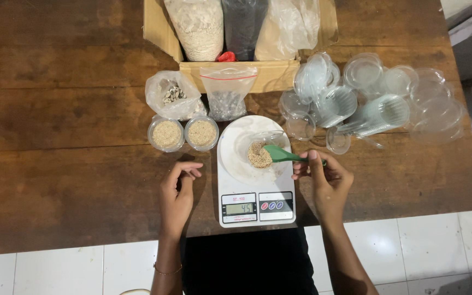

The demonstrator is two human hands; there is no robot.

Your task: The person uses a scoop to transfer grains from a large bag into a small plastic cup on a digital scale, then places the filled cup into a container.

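Wooden table point(55, 109): cardboard box point(236, 74) holding three bags.

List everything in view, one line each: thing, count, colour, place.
Digital kitchen scale: one, white, table's near edge, centre.
Clear plastic cup of tan grain: one, on the scale's round platform.
Green plastic spoon: one, over that cup.
Lidded clear cups of tan grain: two, left of scale.
Clear plastic bags of seeds: two, behind those cups.
Cardboard box: one, brown, holding three bags, table's far side.
Empty clear cups and lids: many, right.
Wooden table: one, dark brown.
Left hand: resting on the table.
Right hand: holding the spoon.
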